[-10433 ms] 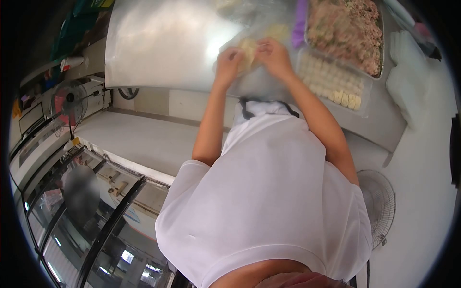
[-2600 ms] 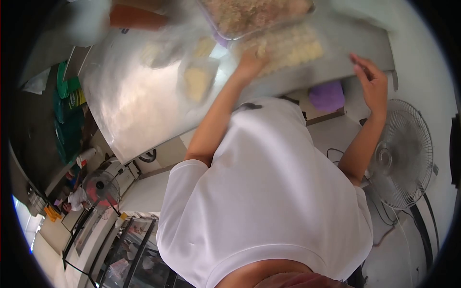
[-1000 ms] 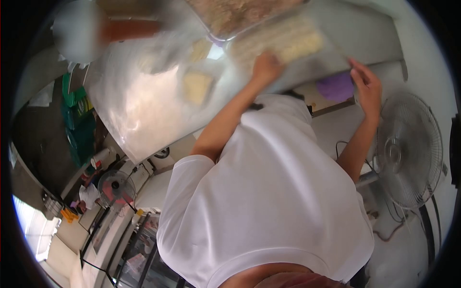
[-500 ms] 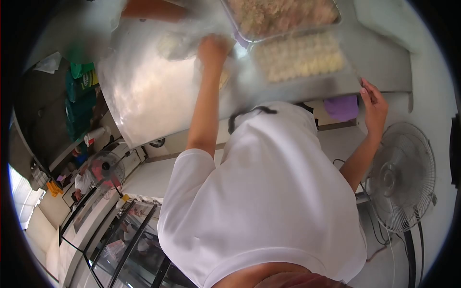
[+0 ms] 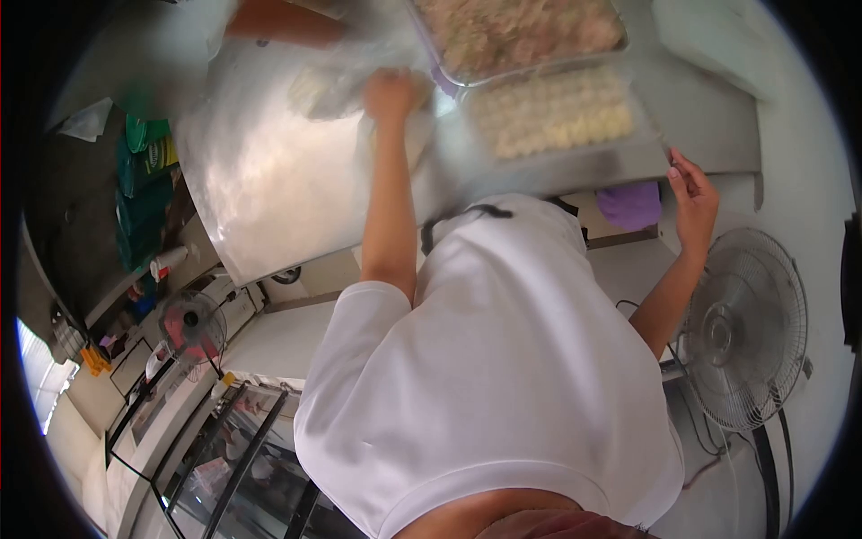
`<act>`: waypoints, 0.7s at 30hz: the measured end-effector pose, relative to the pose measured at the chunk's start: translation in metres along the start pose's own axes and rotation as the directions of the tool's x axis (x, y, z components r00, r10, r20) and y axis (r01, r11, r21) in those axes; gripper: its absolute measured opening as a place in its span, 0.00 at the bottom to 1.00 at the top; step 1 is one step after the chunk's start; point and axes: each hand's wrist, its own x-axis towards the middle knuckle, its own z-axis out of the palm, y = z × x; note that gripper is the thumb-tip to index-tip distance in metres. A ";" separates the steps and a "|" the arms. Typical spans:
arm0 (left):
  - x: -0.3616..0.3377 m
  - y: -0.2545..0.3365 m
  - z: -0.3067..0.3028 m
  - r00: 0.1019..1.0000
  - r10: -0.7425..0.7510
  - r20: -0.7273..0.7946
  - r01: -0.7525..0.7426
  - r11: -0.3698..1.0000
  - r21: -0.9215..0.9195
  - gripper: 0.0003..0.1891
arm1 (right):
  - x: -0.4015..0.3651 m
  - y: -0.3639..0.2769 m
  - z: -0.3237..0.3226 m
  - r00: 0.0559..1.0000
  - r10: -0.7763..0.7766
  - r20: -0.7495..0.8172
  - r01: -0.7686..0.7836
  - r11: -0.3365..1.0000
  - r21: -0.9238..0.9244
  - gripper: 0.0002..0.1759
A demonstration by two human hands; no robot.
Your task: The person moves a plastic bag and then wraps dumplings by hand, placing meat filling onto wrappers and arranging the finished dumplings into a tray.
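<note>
My left hand (image 5: 391,94) is curled over the metal table (image 5: 269,189), with its fingers turned down and blurred. Thin clear plastic (image 5: 323,94) holding something pale lies against its left side. Under the wrist is another pale, flat piece (image 5: 417,144), partly hidden by the forearm. My right hand (image 5: 693,193) is near the table's front right edge, its thumb and forefinger pinched on a thin dark thing too small to name. Between the hands stands a clear tray (image 5: 639,126) of small pale balls in rows. A bigger tray (image 5: 624,31) of a pinkish, chopped filling stands behind it.
A reddish-brown object (image 5: 285,22) lies at the table's back left. One standing fan (image 5: 745,328) is close on my right, another fan (image 5: 191,323) farther left. A purple cloth (image 5: 628,205) hangs below the table edge. Green bags (image 5: 144,202) and a glass case (image 5: 229,454) are on the left.
The whole view has shifted slightly. My left hand stays over the same spot by the plastic, and my right hand keeps its pinch near the table edge.
</note>
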 end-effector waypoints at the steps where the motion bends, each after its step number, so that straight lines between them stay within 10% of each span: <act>1: 0.001 -0.001 -0.007 0.999 -0.016 0.040 0.022 0.986 -0.166 0.15 | -0.001 0.003 -0.001 1.000 0.002 -0.001 -0.002 1.000 -0.001 0.19; 5: -0.018 0.050 -0.042 0.992 0.119 0.045 -0.079 0.848 -0.523 0.16 | -0.001 0.004 0.000 1.000 -0.011 0.005 0.011 1.000 0.013 0.19; 8: -0.037 0.088 -0.052 0.900 0.379 0.218 -0.271 0.875 -0.401 0.17 | -0.001 -0.003 0.003 1.000 -0.010 0.011 0.010 1.000 0.017 0.19; 17: -0.072 0.018 -0.119 0.947 0.132 0.294 -0.110 0.990 -0.088 0.18 | 0.016 -0.054 0.036 0.959 -0.157 0.237 0.218 0.942 -0.254 0.15; 21: -0.106 -0.027 -0.115 0.906 -0.050 0.421 -0.083 0.953 0.292 0.17 | 0.049 -0.073 0.089 0.753 -0.521 0.402 0.653 0.520 -0.550 0.20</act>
